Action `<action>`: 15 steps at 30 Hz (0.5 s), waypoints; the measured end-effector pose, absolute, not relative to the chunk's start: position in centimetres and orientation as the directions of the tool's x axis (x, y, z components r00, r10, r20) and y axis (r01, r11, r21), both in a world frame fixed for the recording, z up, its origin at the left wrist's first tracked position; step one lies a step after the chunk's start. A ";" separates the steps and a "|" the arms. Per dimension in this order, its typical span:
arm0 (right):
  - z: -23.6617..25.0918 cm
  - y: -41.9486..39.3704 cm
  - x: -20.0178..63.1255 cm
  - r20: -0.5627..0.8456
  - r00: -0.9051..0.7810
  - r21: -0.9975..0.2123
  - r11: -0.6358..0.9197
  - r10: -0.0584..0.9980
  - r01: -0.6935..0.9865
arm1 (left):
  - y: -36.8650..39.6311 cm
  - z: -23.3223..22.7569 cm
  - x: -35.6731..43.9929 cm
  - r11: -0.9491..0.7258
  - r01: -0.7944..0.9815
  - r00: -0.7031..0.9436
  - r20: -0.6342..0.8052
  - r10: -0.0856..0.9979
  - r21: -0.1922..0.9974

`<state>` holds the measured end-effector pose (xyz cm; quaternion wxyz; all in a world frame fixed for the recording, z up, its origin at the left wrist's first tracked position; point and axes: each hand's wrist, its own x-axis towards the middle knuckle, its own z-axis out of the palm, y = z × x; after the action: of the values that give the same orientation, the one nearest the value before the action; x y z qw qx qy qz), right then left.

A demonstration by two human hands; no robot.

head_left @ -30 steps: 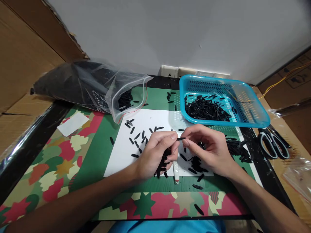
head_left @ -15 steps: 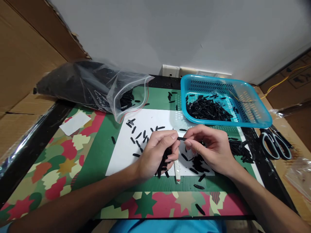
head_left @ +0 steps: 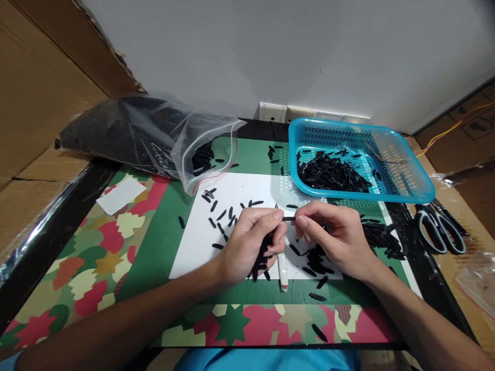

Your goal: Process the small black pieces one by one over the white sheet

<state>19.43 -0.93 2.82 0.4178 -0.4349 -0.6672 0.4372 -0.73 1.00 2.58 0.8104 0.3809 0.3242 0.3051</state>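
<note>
At the centre of the frame the left hand pinches one end of a small black piece between thumb and forefinger, while its curled lower fingers clutch a bundle of black pieces. The right hand closes its fingertips on the piece's other end, so the piece bridges the two hands just above the white sheet. A pale slim tool (I cannot tell what kind) lies below them. More pieces fill the blue basket at upper right; a clear bag gapes at upper left; scissors lie at right. Doing this well probably means gripping near the tips, keeping the bundle snug so nothing drops.
</note>
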 end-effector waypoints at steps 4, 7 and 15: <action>2.7 -0.9 19.5 0.200 -0.261 -0.931 0.266 0.944 0.248 | 1.0 2.5 -0.7 0.518 -0.263 0.595 -0.286 0.751 0.814; 2.5 -0.9 19.5 0.214 -0.250 -0.923 0.280 0.944 0.265 | 0.9 2.4 -0.8 0.514 -0.271 0.592 -0.280 0.756 0.814; 2.3 -0.9 19.5 0.244 -0.255 -0.907 0.313 0.936 0.282 | 1.1 2.4 -0.8 0.520 -0.258 0.604 -0.285 0.744 0.814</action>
<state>19.52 -0.93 2.35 0.4225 -0.4402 -0.6914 0.3869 -0.83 1.06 2.42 0.8110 0.3801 0.3202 0.3088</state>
